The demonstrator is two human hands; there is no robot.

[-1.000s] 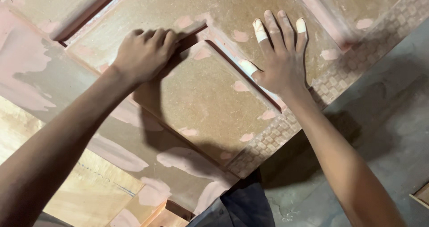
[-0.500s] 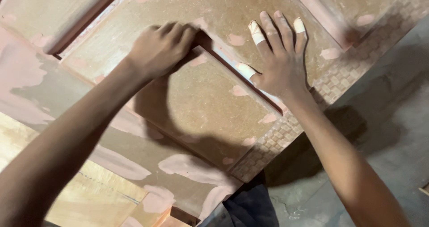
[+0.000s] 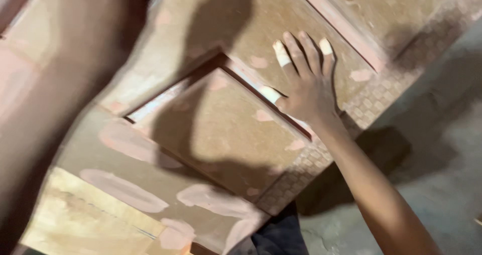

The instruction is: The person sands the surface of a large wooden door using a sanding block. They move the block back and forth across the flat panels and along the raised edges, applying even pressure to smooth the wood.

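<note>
Your right hand (image 3: pixel 306 86) lies flat, fingers spread, on the door (image 3: pixel 211 134) beside its recessed panel. Your left forearm (image 3: pixel 60 84) blurs past; its grip cannot be told.

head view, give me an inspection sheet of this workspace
surface: brown panelled wooden door lying flat, with a recessed square panel, a chequered edge strip and pale pink filler patches.
job's things: the door itself; no tool in view.
clutter: nothing seen on the door.
grippers: right hand spread flat on the door beside the panel's corner, with pale tape on some fingers; left forearm is a blurred shape close to the camera, its hand out of view.
cables: nothing seen.
surroundings: grey concrete floor beside the door; dark cloth at the bottom edge.
</note>
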